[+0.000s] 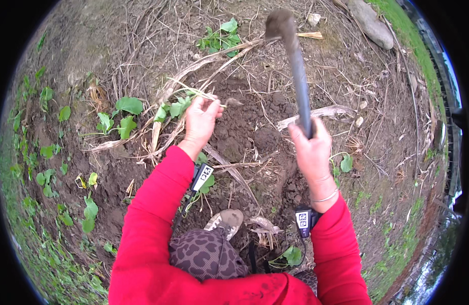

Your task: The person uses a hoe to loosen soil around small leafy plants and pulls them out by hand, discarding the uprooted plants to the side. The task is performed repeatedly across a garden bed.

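My left hand (204, 116) pinches a pulled leafy green plant (180, 106) by its pale stems, with a soil-coloured root end poking out past my fingers. Below it lies dark, loosened soil (234, 129). My right hand (312, 143) is closed around the lower end of a hand tool's grey handle (301, 80). The handle slants up and away from me to a soil-caked head (280, 23), raised at the top of the view; the head is blurred, so its exact shape cannot be told. Dry stalks (196, 70) lie just beyond my left hand.
A small heap of green leaves (221, 38) lies on the ground ahead. Leafy plants (124, 114) grow at the left. A large grey stone (371, 24) lies at the upper right beside grass. My shoe (226, 221) rests on soil among dry husks (264, 225).
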Demonstrator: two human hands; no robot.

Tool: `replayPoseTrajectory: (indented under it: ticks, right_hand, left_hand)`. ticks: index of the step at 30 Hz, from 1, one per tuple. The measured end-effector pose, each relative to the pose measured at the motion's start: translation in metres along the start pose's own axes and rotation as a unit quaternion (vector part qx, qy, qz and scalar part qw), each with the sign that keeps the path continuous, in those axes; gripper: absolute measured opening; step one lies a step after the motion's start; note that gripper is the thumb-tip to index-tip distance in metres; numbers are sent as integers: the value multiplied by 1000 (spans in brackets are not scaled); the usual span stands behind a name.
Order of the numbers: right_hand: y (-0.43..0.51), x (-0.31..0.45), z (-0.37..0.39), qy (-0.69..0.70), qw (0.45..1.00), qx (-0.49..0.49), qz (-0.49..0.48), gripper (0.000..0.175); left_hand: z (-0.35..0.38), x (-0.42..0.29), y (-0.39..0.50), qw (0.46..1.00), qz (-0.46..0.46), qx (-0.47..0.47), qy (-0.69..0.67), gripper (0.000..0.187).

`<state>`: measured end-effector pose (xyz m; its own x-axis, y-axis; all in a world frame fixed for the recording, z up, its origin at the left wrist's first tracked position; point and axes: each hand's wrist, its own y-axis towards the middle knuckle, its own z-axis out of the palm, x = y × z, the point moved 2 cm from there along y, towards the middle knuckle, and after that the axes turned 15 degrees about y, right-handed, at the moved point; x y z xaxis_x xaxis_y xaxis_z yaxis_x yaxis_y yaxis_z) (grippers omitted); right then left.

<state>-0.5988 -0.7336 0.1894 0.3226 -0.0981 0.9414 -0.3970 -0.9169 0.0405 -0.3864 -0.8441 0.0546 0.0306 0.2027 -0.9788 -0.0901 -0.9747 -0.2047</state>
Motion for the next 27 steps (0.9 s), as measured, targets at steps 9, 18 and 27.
replayPoseTrajectory:
  ticks: [9, 18, 27]
  right_hand:
    - [-10, -67, 63, 206, 973, -84, 53, 14]
    - [-20, -95, 63, 65, 957, 82, 271, 20]
    - [23, -23, 48, 419, 905, -71, 4, 20]
  left_hand:
    - [-27, 38, 25, 975, 67, -108, 181, 8]
    - [-33, 25, 22, 987, 65, -97, 108, 9]
    - [-27, 16, 31, 971, 84, -70, 214, 10]
